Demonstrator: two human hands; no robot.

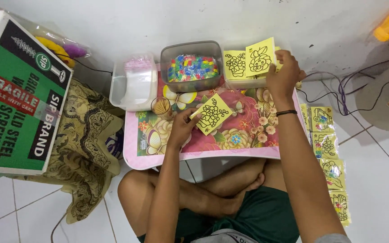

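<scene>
I sit cross-legged at a small pink table (133,148) with a flower and butterfly print. My left hand (182,126) holds a yellow card (212,113) with a black outline drawing, tilted just above the tabletop. My right hand (284,74) reaches to the far right corner and grips another yellow card (260,57) with a flower-like outline, lifted over a stack of similar yellow cards (235,64) in a shallow tray.
A clear tub of small colourful pieces (191,67) and a clear box with a plastic bag (133,83) stand at the table's back. A small glass (161,107) sits near my left hand. Bagged coloured cards (327,146) lie on the floor at right; a cardboard box (16,96) stands left.
</scene>
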